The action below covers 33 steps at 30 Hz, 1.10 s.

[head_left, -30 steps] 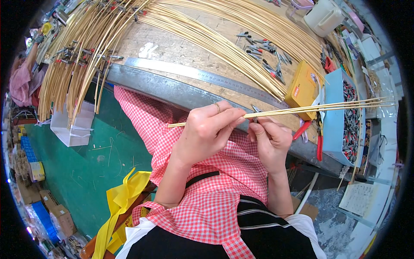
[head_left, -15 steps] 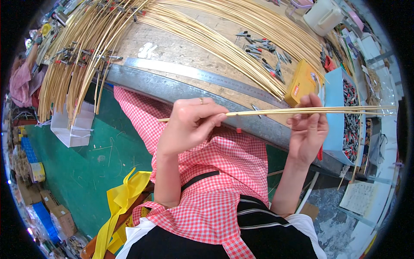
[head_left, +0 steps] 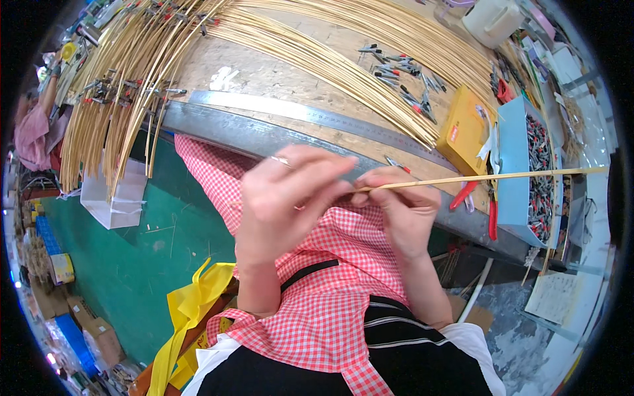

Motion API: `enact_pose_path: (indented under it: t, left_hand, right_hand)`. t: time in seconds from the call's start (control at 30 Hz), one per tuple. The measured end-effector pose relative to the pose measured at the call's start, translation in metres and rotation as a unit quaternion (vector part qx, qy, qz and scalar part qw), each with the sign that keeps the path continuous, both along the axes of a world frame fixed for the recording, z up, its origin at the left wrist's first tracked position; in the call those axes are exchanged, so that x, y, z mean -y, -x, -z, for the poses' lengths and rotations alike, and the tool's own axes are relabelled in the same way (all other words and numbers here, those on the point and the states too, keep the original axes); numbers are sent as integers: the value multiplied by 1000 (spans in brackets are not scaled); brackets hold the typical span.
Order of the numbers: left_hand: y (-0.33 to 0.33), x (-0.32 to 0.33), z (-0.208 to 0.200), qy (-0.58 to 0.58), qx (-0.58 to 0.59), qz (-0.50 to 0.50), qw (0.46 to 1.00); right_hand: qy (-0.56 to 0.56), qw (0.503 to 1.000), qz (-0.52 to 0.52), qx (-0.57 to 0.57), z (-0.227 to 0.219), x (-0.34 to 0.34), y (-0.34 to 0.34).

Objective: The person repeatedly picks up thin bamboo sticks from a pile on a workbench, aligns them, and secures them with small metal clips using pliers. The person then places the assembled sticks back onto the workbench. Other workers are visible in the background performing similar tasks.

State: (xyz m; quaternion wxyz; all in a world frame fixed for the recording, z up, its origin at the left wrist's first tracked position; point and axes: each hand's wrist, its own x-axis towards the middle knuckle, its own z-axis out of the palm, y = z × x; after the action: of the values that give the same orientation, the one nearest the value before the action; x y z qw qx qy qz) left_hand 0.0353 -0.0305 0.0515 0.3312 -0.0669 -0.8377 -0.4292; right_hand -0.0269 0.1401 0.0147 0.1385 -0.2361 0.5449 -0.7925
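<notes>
Thin bamboo strips (head_left: 489,177), pressed together into one narrow bundle, stretch from my fingers toward the far right over a light-blue box. My right hand (head_left: 413,208) pinches them close to their left end, thumb against fingers. Close beside it is my left hand (head_left: 281,198), smeared by motion, its fingers bent toward the strip ends; whether it grips them is unclear. Both hands are above my red checked apron, in front of the table's metal edge (head_left: 264,135). Red-handled pliers (head_left: 465,194) lie just right of my right hand.
A steel ruler (head_left: 317,115) lies along the table edge. Beyond it are long bamboo strips (head_left: 317,59), loose clips (head_left: 403,72) and a yellow box (head_left: 465,125). The light-blue box (head_left: 512,171) holds many clips. Clipped strip bundles (head_left: 99,145) overhang at left; another person (head_left: 36,132) is there.
My right hand has moved left along the strips, up to my left hand, and now pinches them. The strips, fanned apart before, are now closed together. My left hand has shifted slightly and blurred.
</notes>
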Motion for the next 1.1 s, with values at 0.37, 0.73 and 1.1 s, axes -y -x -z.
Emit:
enact_pose_path:
  t: [0.37, 0.73, 1.1]
  left_hand:
    - [5, -27, 9, 29, -65, 28, 997]
    - [-20, -22, -17, 61, -21, -21, 998]
    - [-4, -9, 3, -25, 58, 71, 995]
  right_hand:
    - [-146, 968, -3, -204, -9, -1, 0]
    - [77, 984, 59, -148, -51, -31, 5]
    - [71, 996, 20, -53, -18, -23, 10]
